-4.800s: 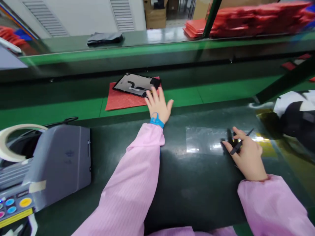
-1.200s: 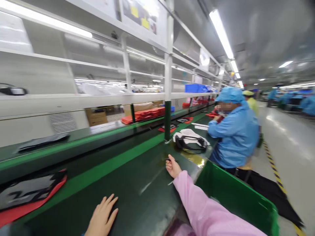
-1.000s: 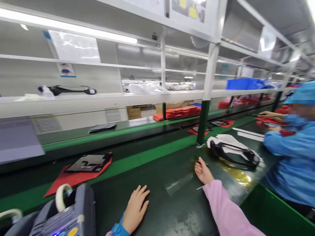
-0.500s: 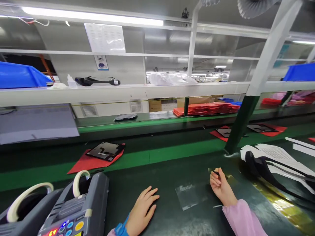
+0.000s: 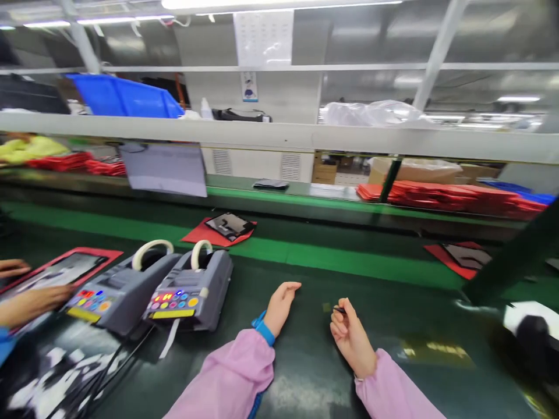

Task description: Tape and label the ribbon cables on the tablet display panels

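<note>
My left hand [image 5: 282,308], with a blue band at the wrist, hovers over or rests on the dark green bench; I cannot tell which. Its fingers stretch out to the right and hold nothing visible. To its right, my right hand [image 5: 348,333] is closed in a pinch on a small dark thing [image 5: 339,309], mostly hidden by the fingers. A small yellowish clear patch [image 5: 326,306] shows just left of that pinch. Left of my left hand stands a grey tape dispenser [image 5: 192,291] with a lit panel and a strip of tape hanging from its front.
A second tape dispenser [image 5: 126,294] stands beside the first. At far left are another person's hands [image 5: 41,305] over a panel in a red frame. Dark flat panels [image 5: 230,226] lie on red sheets [image 5: 196,234] along the back. A green post [image 5: 515,256] rises at right.
The view has swung left, bringing both dispensers and the other person's hands into sight. My left hand has moved closer to my right. The clear film between them no longer shows.
</note>
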`<state>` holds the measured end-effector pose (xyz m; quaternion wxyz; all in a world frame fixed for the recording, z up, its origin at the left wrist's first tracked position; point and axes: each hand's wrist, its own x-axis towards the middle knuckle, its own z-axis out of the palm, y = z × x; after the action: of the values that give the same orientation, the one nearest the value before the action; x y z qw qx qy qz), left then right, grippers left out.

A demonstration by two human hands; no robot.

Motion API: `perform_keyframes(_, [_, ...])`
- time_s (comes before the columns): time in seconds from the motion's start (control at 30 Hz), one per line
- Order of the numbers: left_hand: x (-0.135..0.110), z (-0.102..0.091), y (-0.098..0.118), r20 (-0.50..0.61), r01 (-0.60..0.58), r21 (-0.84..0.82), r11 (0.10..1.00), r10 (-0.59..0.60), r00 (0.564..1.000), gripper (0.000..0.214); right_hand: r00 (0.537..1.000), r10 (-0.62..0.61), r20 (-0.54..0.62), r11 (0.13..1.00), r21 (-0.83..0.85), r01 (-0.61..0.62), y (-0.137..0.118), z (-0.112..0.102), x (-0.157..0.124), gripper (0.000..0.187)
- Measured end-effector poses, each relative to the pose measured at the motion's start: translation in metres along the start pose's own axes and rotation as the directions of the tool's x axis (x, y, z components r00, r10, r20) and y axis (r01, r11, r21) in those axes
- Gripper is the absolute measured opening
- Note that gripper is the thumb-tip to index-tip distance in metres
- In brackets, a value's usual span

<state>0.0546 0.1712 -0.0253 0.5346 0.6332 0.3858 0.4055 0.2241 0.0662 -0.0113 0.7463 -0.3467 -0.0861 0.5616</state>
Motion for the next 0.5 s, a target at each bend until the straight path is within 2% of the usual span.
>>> perform_keyframes(0.1, [-0.001,0.008,0.001,-0.053,0.106,-0.213,0.971,-0.12,0.991,0.037,0.995,0.084,0.045,0.996,-0.024,-0.083,0.003,0.004,0.0,0.058])
perform_keyframes(0.23, [-0.007,0.002,0.003,0.0,0.222,-0.45,0.865,-0.248,0.969,0.038,0.993,0.117,0.031,0.993,0.015,-0.117,-0.003,-0.007,-0.001,0.051])
perform_keyframes(0.37, [-0.01,-0.006,0.002,0.097,0.322,-0.58,0.748,-0.329,0.939,0.037,0.994,0.104,0.04,0.994,0.021,-0.105,-0.006,-0.017,-0.001,0.042])
perform_keyframes(0.5, [-0.007,-0.01,-0.001,0.157,0.373,-0.634,0.677,-0.36,0.92,0.037,0.984,0.163,0.065,0.986,-0.04,-0.161,-0.003,-0.014,-0.001,0.044])
